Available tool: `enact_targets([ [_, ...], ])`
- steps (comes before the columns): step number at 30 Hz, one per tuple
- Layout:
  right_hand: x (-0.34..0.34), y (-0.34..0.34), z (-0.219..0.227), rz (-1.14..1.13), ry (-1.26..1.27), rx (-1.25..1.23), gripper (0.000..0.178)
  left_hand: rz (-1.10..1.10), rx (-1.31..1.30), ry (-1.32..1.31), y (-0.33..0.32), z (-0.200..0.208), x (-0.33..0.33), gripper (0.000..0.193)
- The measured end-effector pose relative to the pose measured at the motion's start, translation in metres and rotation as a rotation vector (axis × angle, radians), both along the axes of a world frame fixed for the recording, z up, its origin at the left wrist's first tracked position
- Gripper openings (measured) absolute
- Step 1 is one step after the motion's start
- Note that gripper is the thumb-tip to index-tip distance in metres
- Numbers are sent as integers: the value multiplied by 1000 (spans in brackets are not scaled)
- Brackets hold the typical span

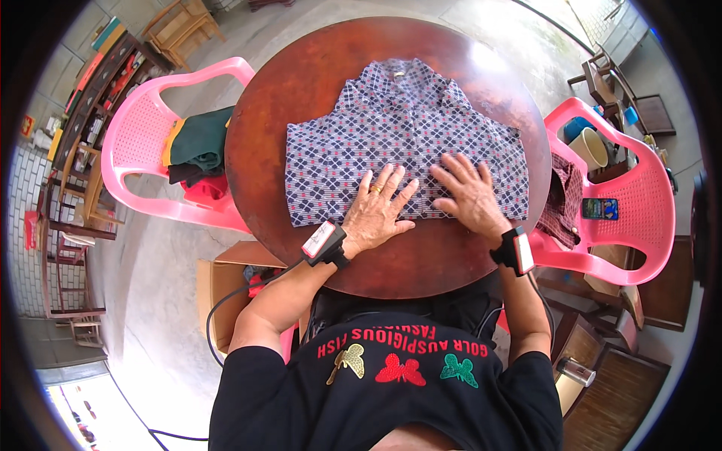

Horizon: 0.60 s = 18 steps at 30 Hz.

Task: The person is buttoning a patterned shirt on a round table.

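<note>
A patterned shirt (410, 128) in white, navy and red lies on the round wooden table (263, 98). Its collar is at the far side, and its sides and lower part are folded into a wide, short shape. My left hand (378, 208) rests flat on the near edge of the shirt, left of the middle, with a ring on one finger. On the near right part of the cloth lies my right hand (470, 194), its fingers spread. Both palms face down and neither grips the fabric. Each wrist wears a strapped black device.
A pink chair (139, 128) at the left holds folded clothes (199, 143). Another pink chair (639, 195) at the right bears a dark red checked garment (558, 203) and a phone (600, 209). Below the table's left edge stands a cardboard box (218, 289). Cables run from both wrists.
</note>
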State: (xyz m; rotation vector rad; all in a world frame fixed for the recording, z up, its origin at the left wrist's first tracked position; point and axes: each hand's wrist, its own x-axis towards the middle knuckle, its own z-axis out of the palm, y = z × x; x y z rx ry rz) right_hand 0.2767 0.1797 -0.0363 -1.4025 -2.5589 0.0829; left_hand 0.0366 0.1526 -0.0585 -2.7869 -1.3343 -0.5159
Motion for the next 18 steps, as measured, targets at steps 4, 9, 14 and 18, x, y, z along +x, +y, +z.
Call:
enact_targets([
  [4, 57, 16, 1, -261, -15, 0, 57, 4, -20, -43, 3, 5, -6, 73],
  [9, 115, 14, -34, -455, 125, -61, 60, 317, 68, -67, 22, 17, -42, 62],
  [14, 114, 13, -38, -447, 168, -42, 59, 529, 81, 1, 33, -1, -82, 59],
  [18, 114, 5, -33, -437, 179, -45, 60, 458, 81, 20, 43, -1, -89, 60],
])
